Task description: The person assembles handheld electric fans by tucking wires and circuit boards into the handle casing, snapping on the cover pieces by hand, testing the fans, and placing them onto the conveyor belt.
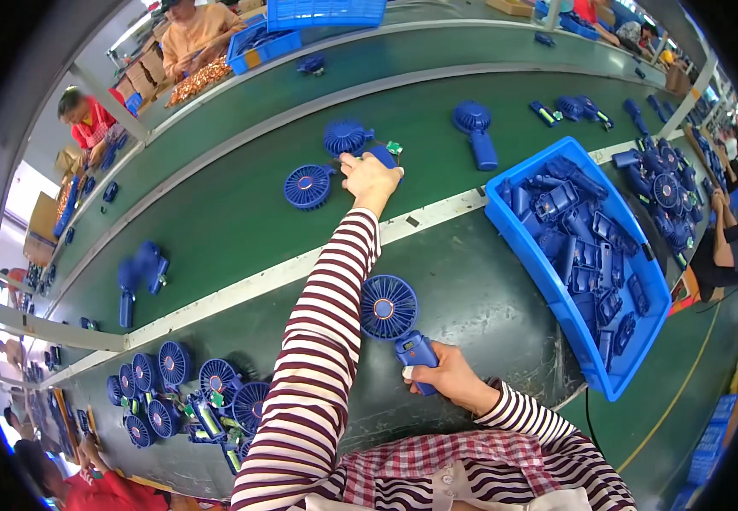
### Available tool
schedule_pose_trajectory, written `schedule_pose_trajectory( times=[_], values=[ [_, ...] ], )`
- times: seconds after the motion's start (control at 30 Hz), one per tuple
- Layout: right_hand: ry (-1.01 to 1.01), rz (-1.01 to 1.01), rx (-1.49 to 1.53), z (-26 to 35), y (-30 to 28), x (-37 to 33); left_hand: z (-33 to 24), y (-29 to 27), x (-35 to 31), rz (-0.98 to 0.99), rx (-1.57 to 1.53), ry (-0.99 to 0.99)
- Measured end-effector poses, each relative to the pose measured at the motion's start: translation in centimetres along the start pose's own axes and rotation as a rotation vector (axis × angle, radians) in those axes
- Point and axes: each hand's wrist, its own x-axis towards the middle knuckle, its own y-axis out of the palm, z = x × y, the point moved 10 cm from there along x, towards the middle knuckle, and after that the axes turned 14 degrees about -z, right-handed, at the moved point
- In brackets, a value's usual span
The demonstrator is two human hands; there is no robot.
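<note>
My right hand (pixel 452 376) is closed around the handle of a blue handheld fan (pixel 389 307), its round grille pointing away from me over the near work surface. My left arm stretches across to the green belt. There my left hand (pixel 370 180) grips a second blue fan (pixel 345 136) by its handle part; a small green circuit board (pixel 394 147) shows beside the fingers. Just left of that hand lies another round blue fan head (pixel 307 186) on the belt. The fingertips of my left hand are partly hidden.
A blue crate (pixel 505 223) full of blue casing parts stands at right. Several fan heads with exposed batteries (pixel 164 417) are gathered at near left. A complete-looking fan (pixel 473 128) lies farther along the belt (pixel 241 221). More fans (pixel 665 189) pile beyond the crate; other people sit around the line.
</note>
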Motion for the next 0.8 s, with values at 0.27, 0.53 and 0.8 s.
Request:
schedule_pose_trajectory(
  times=[0.27, 0.53, 0.8],
  values=[
    [-0.028, -0.033, 0.034, 0.3, -1.0, -0.1, -2.1, 1.0, -1.0, 0.158, -0.022, 0.366],
    [-0.15, -0.085, -0.045, -0.2, -0.5, 0.2, -6.2, -2.0, -0.3, -0.172, -0.422, 0.418],
    [-0.15, -0.136, -0.162, -0.4, -2.6, 0.4, -14.3, 3.3, -3.0, 0.106, 0.248, 0.567]
  ],
)
